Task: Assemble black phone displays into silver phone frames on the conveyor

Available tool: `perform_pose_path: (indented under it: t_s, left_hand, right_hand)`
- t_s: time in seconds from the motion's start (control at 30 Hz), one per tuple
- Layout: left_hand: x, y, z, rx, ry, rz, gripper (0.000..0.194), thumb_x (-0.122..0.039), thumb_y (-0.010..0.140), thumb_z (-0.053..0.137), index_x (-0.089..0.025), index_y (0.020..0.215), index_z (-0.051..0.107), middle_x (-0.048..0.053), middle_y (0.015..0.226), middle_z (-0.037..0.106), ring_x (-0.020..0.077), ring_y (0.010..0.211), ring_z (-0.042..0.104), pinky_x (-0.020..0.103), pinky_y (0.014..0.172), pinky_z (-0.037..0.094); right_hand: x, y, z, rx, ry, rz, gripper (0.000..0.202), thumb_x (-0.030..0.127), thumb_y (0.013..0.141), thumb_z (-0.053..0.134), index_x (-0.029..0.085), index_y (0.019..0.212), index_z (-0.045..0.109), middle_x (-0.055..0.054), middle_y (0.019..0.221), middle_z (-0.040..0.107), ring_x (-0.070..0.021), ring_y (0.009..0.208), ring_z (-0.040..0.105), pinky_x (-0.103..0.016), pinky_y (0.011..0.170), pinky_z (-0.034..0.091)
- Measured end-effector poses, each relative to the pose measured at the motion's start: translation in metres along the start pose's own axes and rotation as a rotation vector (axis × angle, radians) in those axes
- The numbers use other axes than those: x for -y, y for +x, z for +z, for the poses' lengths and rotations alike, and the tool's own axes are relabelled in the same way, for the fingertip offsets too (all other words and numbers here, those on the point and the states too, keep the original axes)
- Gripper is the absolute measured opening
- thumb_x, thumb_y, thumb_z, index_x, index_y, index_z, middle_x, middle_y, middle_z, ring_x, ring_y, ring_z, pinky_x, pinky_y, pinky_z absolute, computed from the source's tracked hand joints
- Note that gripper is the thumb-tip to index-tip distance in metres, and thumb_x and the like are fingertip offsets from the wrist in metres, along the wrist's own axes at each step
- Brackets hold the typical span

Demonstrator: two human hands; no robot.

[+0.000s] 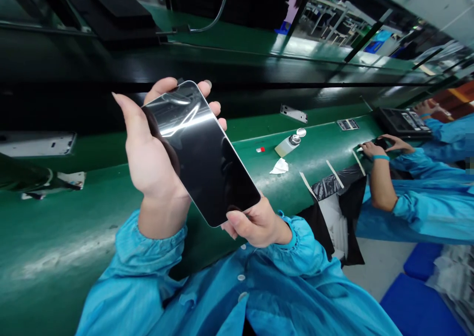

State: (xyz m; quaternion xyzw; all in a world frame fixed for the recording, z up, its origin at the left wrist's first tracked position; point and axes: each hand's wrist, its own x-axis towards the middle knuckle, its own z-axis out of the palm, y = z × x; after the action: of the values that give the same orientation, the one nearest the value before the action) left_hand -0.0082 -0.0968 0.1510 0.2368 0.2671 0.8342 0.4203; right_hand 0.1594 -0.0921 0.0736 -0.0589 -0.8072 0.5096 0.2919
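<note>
Head view showed a phone (211,163) held up above the green bench (96,232), clear of its surface and slanted across the picture, dark glass facing the camera. Whether it was a whole unit or a front panel alone could not be told.

The left hand (150,166) was curled behind the upper part, palm against the near edge and fingertips showing past the far edge; its thumb stood away from the glass. The right hand (259,222) pinched the bottom end near a corner, thumb on the face and fingers beneath.

Beyond the right hand, an open-lidded bottle (284,146) stood on the bench, with a crumpled white wipe (280,167) and a small red-and-white piece (260,150) near it. A pale phone casing (294,114) lay farther back. A co-worker's hands (385,146) were at work well to the right.

Handling, as judged: light, stiff and flat, with a slick face inclined to slide and smudge. The glass appeared fragile, its corners most at risk from a knock or a twist. The sound hold was by the long side edges, with the back supported and the thumbs kept to the rim.
</note>
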Motion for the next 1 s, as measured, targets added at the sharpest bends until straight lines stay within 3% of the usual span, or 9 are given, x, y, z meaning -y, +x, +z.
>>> perform_pose_path:
  t_s: [0.07,0.1,0.2,0.3,0.4,0.47,0.6,0.8,1.0]
  left_hand:
    - [-0.001,-0.001,0.0,0.012,0.019,0.011,0.06,-0.059,0.123,0.009,-0.019,0.129,0.053,0.008,0.122,0.073,0.0357,0.132,0.078,0.083,0.13,0.036]
    - [-0.001,-0.001,0.0,0.014,0.028,0.015,0.061,-0.058,0.123,0.008,-0.019,0.129,0.053,0.008,0.122,0.073,0.0376,0.137,0.075,0.085,0.13,0.034]
    - [0.0,0.0,-0.001,-0.018,0.057,0.01,0.064,-0.058,0.122,0.004,-0.019,0.128,0.054,0.007,0.121,0.073,0.0347,0.135,0.076,0.077,0.126,0.049]
    - [0.001,0.002,-0.001,-0.024,0.061,0.011,0.066,-0.059,0.122,0.002,-0.019,0.13,0.054,0.007,0.122,0.072,0.0283,0.125,0.081,0.057,0.113,0.065]
    - [0.002,0.002,0.0,-0.02,0.063,0.011,0.064,-0.056,0.123,0.002,-0.02,0.128,0.055,0.006,0.119,0.074,0.0191,0.105,0.082,0.037,0.093,0.07]
    - [0.002,0.002,0.001,-0.023,0.065,0.012,0.063,-0.053,0.123,0.001,-0.022,0.124,0.055,0.004,0.114,0.075,0.0156,0.096,0.081,0.032,0.083,0.069]
    - [0.002,0.002,0.002,-0.051,0.118,0.069,0.062,-0.051,0.124,-0.001,-0.022,0.123,0.054,0.003,0.113,0.076,0.0149,0.096,0.081,0.032,0.083,0.068]
    - [0.003,0.006,0.007,-0.094,0.182,0.192,0.071,-0.049,0.12,-0.013,-0.023,0.116,0.053,0.0,0.105,0.077,0.0124,0.084,0.08,0.028,0.074,0.065]
    - [0.013,0.011,0.009,-0.098,0.207,0.187,0.07,-0.051,0.122,-0.004,-0.024,0.111,0.059,-0.001,0.097,0.08,0.0147,0.078,0.08,0.029,0.064,0.066]
  right_hand:
    - [0.0,0.001,0.0,0.007,-0.022,-0.036,0.069,0.059,0.123,0.034,0.022,0.069,0.057,-0.003,0.063,0.062,-0.0135,0.062,0.061,-0.029,0.065,0.054]
    - [0.0,0.002,-0.001,0.012,-0.013,-0.046,0.069,0.058,0.122,0.034,0.022,0.069,0.058,-0.003,0.064,0.063,-0.0136,0.063,0.062,-0.029,0.066,0.055]
    - [0.0,0.003,-0.002,0.059,0.043,-0.005,0.07,0.059,0.122,0.031,0.021,0.071,0.06,-0.005,0.067,0.065,-0.015,0.071,0.068,-0.028,0.071,0.06]
    - [-0.001,0.006,0.0,0.102,0.07,0.032,0.067,0.061,0.12,0.034,0.02,0.077,0.064,-0.008,0.076,0.071,-0.017,0.079,0.072,-0.029,0.073,0.064]
    - [-0.003,0.012,0.005,0.099,0.128,-0.009,0.061,0.058,0.119,0.042,0.019,0.078,0.065,-0.009,0.082,0.074,-0.0177,0.083,0.074,-0.03,0.078,0.067]
    - [-0.004,0.015,0.008,0.101,0.166,-0.002,0.062,0.059,0.119,0.044,0.019,0.076,0.066,-0.008,0.08,0.074,-0.0176,0.082,0.075,-0.031,0.079,0.068]
    - [-0.007,0.014,0.01,0.092,0.265,0.097,0.066,0.068,0.115,0.051,0.02,0.072,0.064,-0.007,0.074,0.075,-0.0148,0.065,0.071,-0.029,0.066,0.066]
    - [-0.018,0.007,0.015,0.017,0.462,0.24,0.055,0.064,0.111,0.065,0.017,0.082,0.067,-0.002,0.067,0.071,-0.0124,0.05,0.067,-0.027,0.055,0.062]
    - [-0.04,0.007,0.004,0.021,0.423,0.229,0.065,0.077,0.102,0.071,0.016,0.078,0.07,-0.005,0.07,0.073,-0.0116,0.05,0.066,-0.024,0.051,0.058]
